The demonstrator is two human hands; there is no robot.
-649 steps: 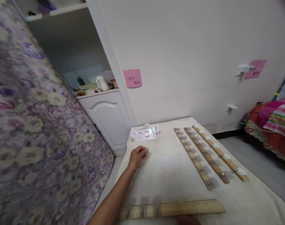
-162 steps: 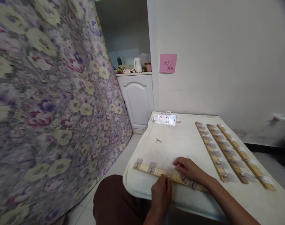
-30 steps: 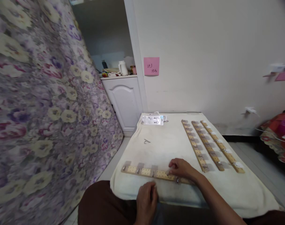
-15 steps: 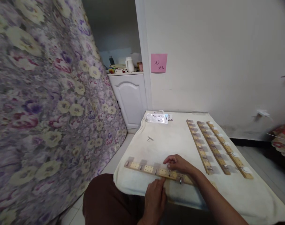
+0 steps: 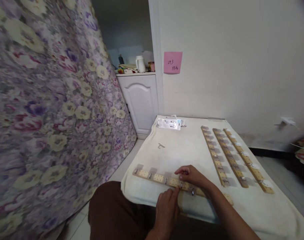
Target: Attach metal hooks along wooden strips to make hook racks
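Note:
A long wooden hook rail [image 5: 144, 173] lies near the table's front edge, bearing several metal hooks on clear plates. My left hand [image 5: 167, 204] is at its near edge, fingers together and tips touching the wood beside one hook [image 5: 181, 184]. Reaching across the rail from the right, my right hand [image 5: 192, 175] has its fingers curled at the far side of that same hook; anything between them is hidden. Another hook [image 5: 192, 191] hangs just right of my hands. One loose hook [image 5: 161, 145] rests on the cloth beyond the rail.
Several similar rails stretch away on the right, among them a left one [image 5: 214, 156], a middle one [image 5: 231, 159] and one with white plates [image 5: 253, 171]. Clear blister packs [image 5: 168, 123] lie at the back. A floral curtain [image 5: 62, 110] hangs left; a white wall [image 5: 217, 66] stands behind.
My left hand's fingertips have shifted slightly up and right onto the rail beside the hook. My right hand has hardly moved. The camera view has tilted a little.

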